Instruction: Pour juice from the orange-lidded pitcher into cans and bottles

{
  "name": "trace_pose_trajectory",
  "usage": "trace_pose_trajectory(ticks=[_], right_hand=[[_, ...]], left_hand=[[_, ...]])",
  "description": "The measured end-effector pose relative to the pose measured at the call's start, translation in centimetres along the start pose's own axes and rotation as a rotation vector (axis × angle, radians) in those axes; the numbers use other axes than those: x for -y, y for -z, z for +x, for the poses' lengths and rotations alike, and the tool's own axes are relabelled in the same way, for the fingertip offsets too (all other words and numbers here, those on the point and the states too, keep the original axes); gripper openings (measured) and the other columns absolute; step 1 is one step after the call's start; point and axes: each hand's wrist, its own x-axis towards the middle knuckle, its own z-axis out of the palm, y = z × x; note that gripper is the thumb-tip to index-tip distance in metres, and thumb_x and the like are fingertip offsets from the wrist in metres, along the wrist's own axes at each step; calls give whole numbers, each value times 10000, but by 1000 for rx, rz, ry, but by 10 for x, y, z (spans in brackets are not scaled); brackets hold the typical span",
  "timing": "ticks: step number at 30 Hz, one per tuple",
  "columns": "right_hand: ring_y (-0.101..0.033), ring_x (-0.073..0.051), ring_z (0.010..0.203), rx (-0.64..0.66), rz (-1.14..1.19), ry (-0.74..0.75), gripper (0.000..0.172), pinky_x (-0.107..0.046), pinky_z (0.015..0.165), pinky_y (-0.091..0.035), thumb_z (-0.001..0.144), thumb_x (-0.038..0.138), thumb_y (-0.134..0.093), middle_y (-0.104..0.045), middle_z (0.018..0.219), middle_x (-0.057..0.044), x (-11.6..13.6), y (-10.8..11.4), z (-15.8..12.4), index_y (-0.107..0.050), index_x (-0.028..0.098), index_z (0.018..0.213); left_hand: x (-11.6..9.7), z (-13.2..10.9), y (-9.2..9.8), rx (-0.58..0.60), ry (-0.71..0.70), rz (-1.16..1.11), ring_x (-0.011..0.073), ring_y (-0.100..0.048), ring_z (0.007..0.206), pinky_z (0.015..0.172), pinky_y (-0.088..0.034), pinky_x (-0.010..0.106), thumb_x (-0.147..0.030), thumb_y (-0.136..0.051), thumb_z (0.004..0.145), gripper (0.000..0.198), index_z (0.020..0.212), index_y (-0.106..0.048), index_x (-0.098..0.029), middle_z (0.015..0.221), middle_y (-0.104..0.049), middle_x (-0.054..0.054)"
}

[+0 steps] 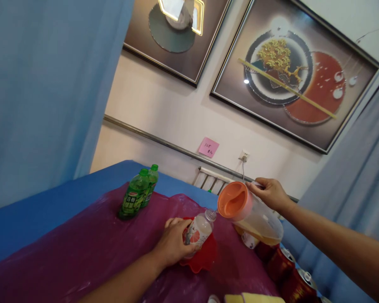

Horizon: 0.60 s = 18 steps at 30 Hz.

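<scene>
My left hand (173,242) is wrapped round a small clear bottle (199,229) with a pink fruit label, tilted with its open neck toward the upper right. The bottle rests over a red plastic dish (205,259). My right hand (270,192) grips the handle of a clear pitcher (255,216) with an orange lid. The pitcher is tipped to the left, its spout just above the bottle's mouth. Yellowish liquid lies in the pitcher's lower side.
Two green bottles (135,195) stand at the back left on a purple sheet (82,252) over a blue table (34,214). Red cans (281,263) lie at the right edge. A yellow thing (252,298) shows at the bottom. Blue curtains hang on both sides.
</scene>
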Motion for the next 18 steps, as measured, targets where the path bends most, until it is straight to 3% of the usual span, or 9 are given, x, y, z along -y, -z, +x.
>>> trace_pose_trajectory(ticks=[18], right_hand=[[-249,-96,517,1,-11,13,545,-258,473,-192,815,638,-553,-225,548,59,3,0,1,-284,245,551]], left_hand=[[-3,-1,2,-8,-9,11,290,-593,1059,1015,-364,396,-445,-854,595,623,1169,-703,-257,1071,-696,44]])
